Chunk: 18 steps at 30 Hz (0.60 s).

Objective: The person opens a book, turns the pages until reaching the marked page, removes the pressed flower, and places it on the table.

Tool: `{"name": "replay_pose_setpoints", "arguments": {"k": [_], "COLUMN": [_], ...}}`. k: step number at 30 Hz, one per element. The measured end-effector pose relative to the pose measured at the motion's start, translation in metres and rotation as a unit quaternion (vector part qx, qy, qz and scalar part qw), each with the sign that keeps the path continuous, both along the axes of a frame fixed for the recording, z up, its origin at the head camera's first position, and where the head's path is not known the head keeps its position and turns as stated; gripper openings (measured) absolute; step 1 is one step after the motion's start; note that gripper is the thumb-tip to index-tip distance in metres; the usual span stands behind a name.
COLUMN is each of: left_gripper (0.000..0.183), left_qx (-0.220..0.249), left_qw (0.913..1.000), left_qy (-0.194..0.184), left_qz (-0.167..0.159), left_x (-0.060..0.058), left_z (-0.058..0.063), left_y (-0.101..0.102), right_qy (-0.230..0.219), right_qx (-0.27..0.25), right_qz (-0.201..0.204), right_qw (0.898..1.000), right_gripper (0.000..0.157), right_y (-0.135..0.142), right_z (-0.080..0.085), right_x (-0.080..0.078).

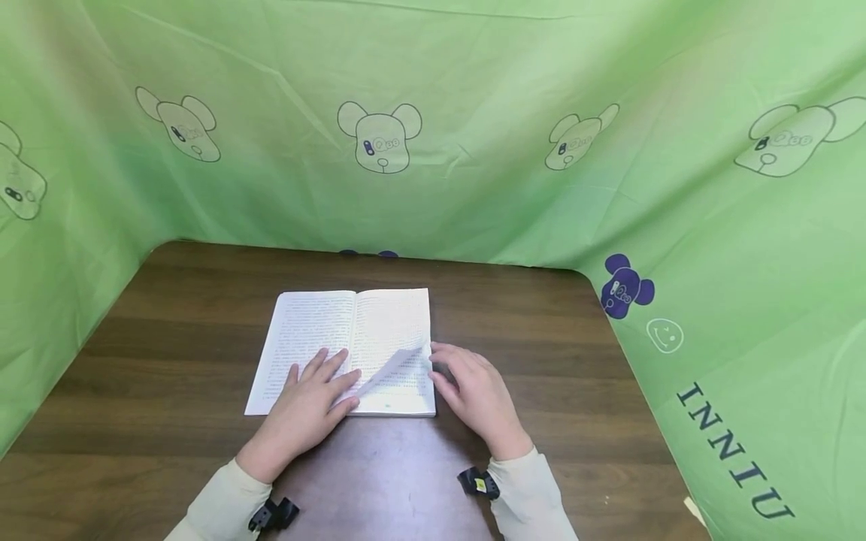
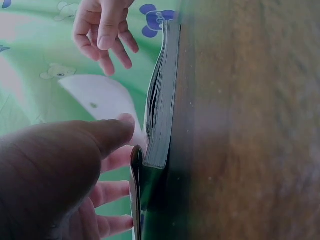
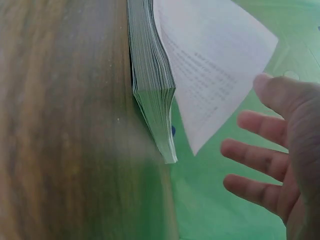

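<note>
An open book (image 1: 392, 319) with printed text lies on the brown wooden table. My left hand (image 1: 307, 409) rests on its left page with fingers spread, the thumb by the spine. A single page (image 3: 215, 70) stands raised and curved off the thicker right-hand stack of pages (image 3: 150, 55). At the book's right edge is my right hand (image 1: 473, 391), its fingers apart and loosely bent. In the right wrist view its thumb comes close to the edge of the raised page; whether they touch I cannot tell. No page is pinched between those fingers.
Green cloth (image 1: 473, 195) printed with bear heads hangs behind the table and along both sides. Wooden tabletop (image 1: 541, 315) surrounds the book. A dark wrist camera (image 1: 274, 516) sits on the left sleeve, another wrist camera (image 1: 479, 483) on the right. A small pale piece (image 1: 694, 512) shows at the right table edge.
</note>
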<state>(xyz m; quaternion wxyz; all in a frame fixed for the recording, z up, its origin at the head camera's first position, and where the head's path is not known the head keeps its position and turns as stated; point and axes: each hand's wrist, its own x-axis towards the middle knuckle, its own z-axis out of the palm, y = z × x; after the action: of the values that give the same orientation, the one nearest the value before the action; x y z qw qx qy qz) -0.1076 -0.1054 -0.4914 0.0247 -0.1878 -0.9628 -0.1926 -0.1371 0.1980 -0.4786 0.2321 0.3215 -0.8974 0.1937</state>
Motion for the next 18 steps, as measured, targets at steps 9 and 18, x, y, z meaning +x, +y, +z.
{"name": "replay_pose_setpoints", "arguments": {"k": [9,18], "left_gripper": [0.075,0.117], "left_qx": [0.049,0.063], "left_qw": [0.9963,0.9845], "left_qy": [0.066,0.157], "left_qz": [0.026,0.047], "left_x": [-0.007,-0.0079], "left_z": [0.0042,0.0018], "left_y": [-0.0042,-0.0068], "right_qy": [-0.045,-0.094], "right_qx": [0.031,0.055], "right_qz": [0.004,0.041], "right_qw": [0.998,0.993], "right_gripper": [0.026,0.036], "right_y": [-0.0013,-0.0018], "right_z": [0.0006,-0.0024], "right_x": [-0.0003,0.0012]}}
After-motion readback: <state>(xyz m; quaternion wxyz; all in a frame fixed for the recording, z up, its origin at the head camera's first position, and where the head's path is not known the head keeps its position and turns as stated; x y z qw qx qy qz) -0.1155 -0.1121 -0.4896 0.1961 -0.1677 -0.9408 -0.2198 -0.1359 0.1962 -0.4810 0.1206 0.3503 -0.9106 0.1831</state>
